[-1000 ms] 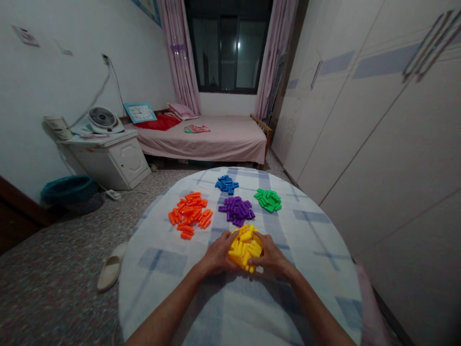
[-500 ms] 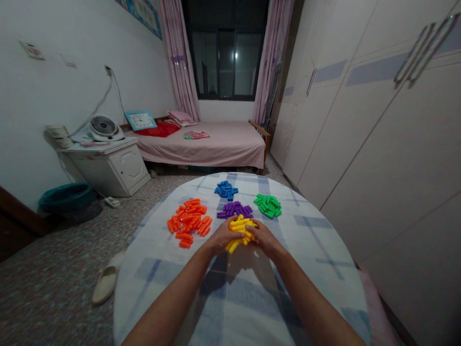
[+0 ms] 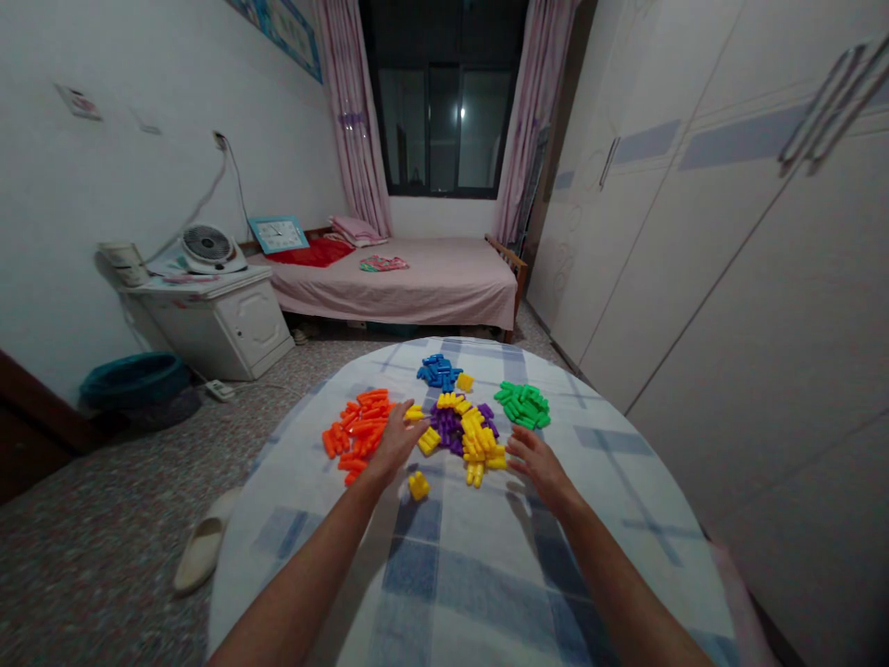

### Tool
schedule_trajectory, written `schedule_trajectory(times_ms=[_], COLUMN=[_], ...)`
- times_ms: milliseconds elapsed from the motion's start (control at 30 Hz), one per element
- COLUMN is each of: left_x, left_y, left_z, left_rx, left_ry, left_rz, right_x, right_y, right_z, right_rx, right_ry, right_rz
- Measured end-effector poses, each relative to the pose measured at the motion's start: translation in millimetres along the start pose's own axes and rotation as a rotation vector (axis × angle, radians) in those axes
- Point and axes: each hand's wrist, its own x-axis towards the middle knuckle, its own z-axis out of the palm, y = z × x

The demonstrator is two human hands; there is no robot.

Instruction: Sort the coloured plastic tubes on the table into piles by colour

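Note:
Small plastic pegs lie in colour heaps on a round table with a checked cloth [image 3: 486, 574]. Yellow pegs [image 3: 476, 435] are strewn over the purple heap [image 3: 451, 428] in the middle. My left hand [image 3: 393, 442] is open, fingers spread, between the orange heap [image 3: 357, 428] and the purple one, near a stray yellow peg [image 3: 418, 484]. On the other side my right hand [image 3: 534, 460] is open and empty, just right of the yellow scatter. The blue heap [image 3: 437, 371] and the green heap [image 3: 524, 405] lie farther back.
Beyond the table stands a bed with a pink cover [image 3: 417, 283]. A white cabinet [image 3: 215, 320] with a fan [image 3: 208, 245] is at the left, a slipper [image 3: 201, 551] on the floor, and white wardrobe doors [image 3: 694, 241] run along the right.
Both hands held a bunch of yellow pegs, carried it forward over the purple heap and let go. The yellow pegs now lie scattered there, and the hands have spread apart.

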Motion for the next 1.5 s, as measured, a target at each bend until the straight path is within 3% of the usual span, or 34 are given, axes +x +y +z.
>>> schedule_trajectory(times_ms=[133, 233, 300, 367, 467, 600, 733, 933, 1033, 1167, 1300, 1500], left_x=[3.4, 7.0, 8.1, 10.4, 21.3, 49.0, 74.3, 93.7, 95.9, 90.7, 80.1, 54.1], left_y=[-35.9, -64.1, -82.1, -97.7, -113.0, -120.0, -127.1, -145.8, -145.2, -130.9, -104.2, -50.2], left_z=[-61.6, -109.9, -132.6, -144.6, -146.5, -142.9, -157.2, -180.2, -171.4, -141.3, -92.8, -4.8], left_rx=[0.441, 0.653, 0.753, 0.831, 0.887, 0.882, 0.876, 1.025, 0.989, 0.751, 0.492, 0.165], left_ry=[0.389, 0.53, 0.501, 0.386, 0.246, 0.222, 0.263, 0.25, 0.169, 0.07, 0.13, -0.004], left_rz=[0.211, 0.201, 0.202, 0.25, 0.313, 0.245, 0.127, 0.277, 0.284, 0.225, 0.063, 0.055], right_x=[-13.2, -18.3, -13.0, 1.5, 37.1, 92.4, 140.0, 178.3, 175.0, 153.7, 133.4, 104.1], right_y=[26.9, 36.5, 37.6, 36.4, 34.0, 33.8, 36.7, 37.2, 33.9, 24.6, 12.4, 1.8], right_z=[-21.2, -26.4, -30.3, -38.5, -59.0, -89.1, -108.9, -112.2, -96.2, -61.8, -26.2, 8.0], right_rx=[-0.153, -0.222, -0.262, -0.319, -0.457, -0.664, -0.773, -0.855, -0.77, -0.649, -0.501, -0.316], right_ry=[0.114, 0.179, 0.211, 0.254, 0.371, 0.465, 0.429, 0.297, 0.197, 0.034, -0.028, -0.133], right_rz=[-0.014, -0.04, -0.067, -0.136, -0.299, -0.4, -0.398, -0.472, -0.463, -0.43, -0.328, -0.274])
